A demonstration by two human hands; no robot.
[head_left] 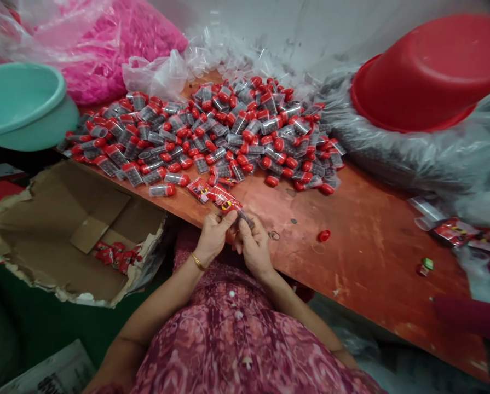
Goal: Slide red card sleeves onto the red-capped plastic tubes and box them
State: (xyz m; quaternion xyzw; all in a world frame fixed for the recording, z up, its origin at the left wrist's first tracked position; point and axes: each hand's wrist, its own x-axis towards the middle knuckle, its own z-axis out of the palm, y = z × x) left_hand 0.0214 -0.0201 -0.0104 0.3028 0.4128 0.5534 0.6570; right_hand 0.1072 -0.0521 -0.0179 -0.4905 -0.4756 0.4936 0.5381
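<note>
Both hands meet over the front edge of the table. A red printed plastic packet (229, 201) is pinched between the thumb and fingers of my left hand (212, 236). Close beside it, my right hand (256, 246) is closed at the packet's near end, where a dark piece (247, 220) shows by the thumb; the fingers hide most of it. Another red printed packet (199, 189) lies just beyond. Behind the hands spreads a large heap of clear tubes with red caps and dark contents (228, 126).
A torn cardboard box (35, 230) with red packets stands at left. A teal basin (23, 109) and pink pieces in a plastic bag (117, 49) are behind it. At right, a red tub (429, 71) rests on a plastic-covered dark bulk. A red cap (323, 236) lies on the table (359, 273).
</note>
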